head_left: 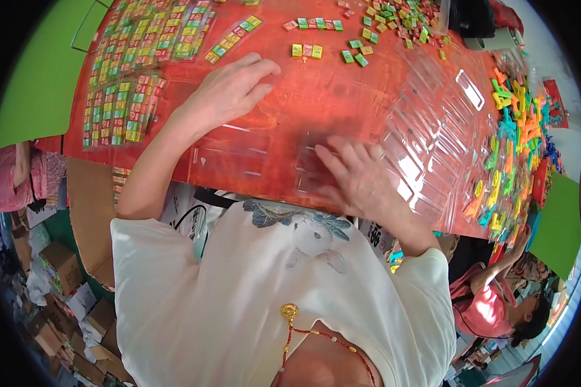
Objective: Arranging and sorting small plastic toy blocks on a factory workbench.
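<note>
My left hand (232,90) hovers over the red table, its fingers loosely bent and apart, with nothing seen in them. Nearest it, a clear strip filled with small green, yellow and red boxes (234,40) lies beyond the fingertips. My right hand (358,174) is near the front edge, fingers spread over a clear plastic tray (310,151); its thumb is blurred. Another clear plastic tray (229,155) lies flat to the left of it. Ahead stand a short row of small boxes (307,51) and another row (320,24) behind it.
Filled strips (119,109) cover the table's left side. A heap of loose small boxes (407,19) lies at the back. Overlapping clear trays (426,135) spread to the right, beside colourful plastic toy pieces (523,116). Another person (497,297) sits at the right.
</note>
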Tool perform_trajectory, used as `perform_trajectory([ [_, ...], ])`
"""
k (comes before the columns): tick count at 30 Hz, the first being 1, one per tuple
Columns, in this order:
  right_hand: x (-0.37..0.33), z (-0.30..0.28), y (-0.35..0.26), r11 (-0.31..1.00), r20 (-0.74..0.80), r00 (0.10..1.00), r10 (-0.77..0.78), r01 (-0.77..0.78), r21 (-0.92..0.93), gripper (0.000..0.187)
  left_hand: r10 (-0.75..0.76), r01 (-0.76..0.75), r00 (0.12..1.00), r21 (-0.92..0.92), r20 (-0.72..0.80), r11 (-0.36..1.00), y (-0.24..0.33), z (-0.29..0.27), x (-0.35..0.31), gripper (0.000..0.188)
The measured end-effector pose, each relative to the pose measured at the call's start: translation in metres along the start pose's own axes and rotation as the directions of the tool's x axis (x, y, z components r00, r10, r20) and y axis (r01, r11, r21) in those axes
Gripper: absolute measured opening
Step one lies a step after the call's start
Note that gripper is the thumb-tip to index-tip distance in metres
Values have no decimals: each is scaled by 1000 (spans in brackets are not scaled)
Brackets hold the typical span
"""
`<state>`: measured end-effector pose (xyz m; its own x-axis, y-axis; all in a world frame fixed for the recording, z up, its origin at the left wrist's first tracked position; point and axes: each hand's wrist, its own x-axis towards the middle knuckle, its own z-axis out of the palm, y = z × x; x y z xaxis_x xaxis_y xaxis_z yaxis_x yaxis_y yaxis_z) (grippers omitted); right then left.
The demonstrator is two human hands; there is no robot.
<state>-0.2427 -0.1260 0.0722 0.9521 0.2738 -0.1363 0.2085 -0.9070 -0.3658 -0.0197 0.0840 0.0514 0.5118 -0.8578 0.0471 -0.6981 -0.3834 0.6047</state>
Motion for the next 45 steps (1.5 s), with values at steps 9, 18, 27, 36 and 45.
perform_trajectory([
  [9, 16, 69, 6, 956, -194, 974, -116, 57, -287, 60, -50, 51, 999, -14, 15, 999, -5, 5, 15, 29],
  [18, 98, 47, 56, 934, -327, 931, -162, 38, -355, 53, 24, 10, 970, 142, -241, 990, -27, 10, 71, 29],
  [27, 140, -7, 110, 966, -499, 866, -2, -128, -226, 49, -299, 309, 951, 326, -80, 894, -25, 24, 132, 28],
  [36, 189, -7, 167, 965, -430, 897, 99, -192, -178, 51, -464, 427, 886, 370, 13, 825, -22, 19, 149, 30],
  [45, 193, -11, 180, 999, -433, 901, 27, -40, -20, 45, -340, 352, 936, 280, -92, 893, -16, 19, 136, 41],
])
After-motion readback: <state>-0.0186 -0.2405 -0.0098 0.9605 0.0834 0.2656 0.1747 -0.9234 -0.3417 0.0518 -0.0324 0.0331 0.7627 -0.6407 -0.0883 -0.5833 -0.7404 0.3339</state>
